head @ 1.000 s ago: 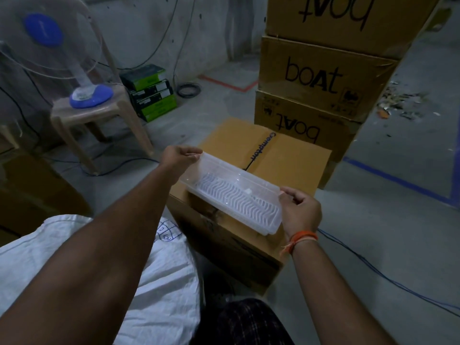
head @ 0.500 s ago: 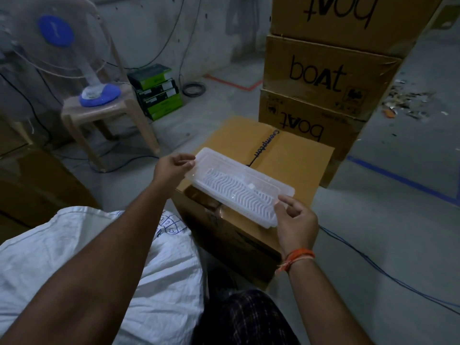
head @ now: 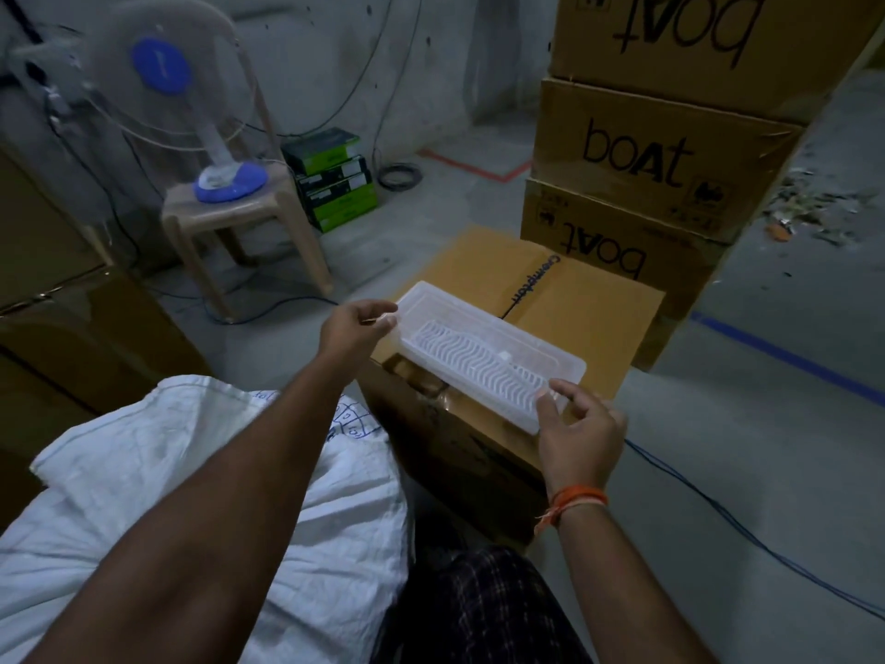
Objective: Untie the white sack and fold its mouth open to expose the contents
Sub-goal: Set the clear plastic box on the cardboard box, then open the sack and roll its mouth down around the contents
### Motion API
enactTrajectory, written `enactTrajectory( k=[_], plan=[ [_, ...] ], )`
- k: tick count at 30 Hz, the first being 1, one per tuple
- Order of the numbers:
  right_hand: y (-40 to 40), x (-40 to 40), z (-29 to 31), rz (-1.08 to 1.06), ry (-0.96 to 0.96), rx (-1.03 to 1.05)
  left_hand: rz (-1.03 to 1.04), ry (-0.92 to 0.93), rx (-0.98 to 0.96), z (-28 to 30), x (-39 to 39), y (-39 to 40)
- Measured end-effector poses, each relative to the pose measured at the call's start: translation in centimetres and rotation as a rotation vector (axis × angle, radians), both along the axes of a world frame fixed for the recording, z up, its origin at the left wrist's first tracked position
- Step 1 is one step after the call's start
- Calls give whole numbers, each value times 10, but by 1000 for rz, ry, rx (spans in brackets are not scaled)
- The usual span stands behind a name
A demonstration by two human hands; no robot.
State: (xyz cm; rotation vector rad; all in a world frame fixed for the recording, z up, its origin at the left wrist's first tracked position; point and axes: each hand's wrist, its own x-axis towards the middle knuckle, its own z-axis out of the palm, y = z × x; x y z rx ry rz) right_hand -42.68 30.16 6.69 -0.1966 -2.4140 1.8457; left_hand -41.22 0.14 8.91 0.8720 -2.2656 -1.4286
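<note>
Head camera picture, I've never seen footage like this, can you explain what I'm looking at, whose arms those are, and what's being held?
There is no machine here. A person wears a camera on the head, so you look forward and down along their own two arms.

The left hand and the right hand are at opposite ends of a clear plastic tray with a wavy ribbed insert. The tray lies across the top of a brown cardboard box on the floor; whether either grip is closed on it is hard to tell.

At lower left, under the left arm, lies the white sack. Neither hand is touching it.

Behind are stacked cartons printed "boat" and a table fan standing on a plastic stool.
</note>
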Motion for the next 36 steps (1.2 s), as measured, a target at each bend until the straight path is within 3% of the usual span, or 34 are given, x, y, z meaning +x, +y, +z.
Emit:
enactTrajectory(
  k=[4,9,21,28,36],
  plan=[
    [-5,22,17,7,152,39,28,28,-88,15,46,8],
    [-38,66,28,247,288,44,70,28,-101,32,137,10],
    [-138,197,15,879,154,24,422,-43,-133,30,353,0],
    [-189,225,4,914,1,-2,475,-17,-65,4,372,-26],
    [-260,219,-39,931,2,89,525,14,-133,-64,353,-56]
  ],
)
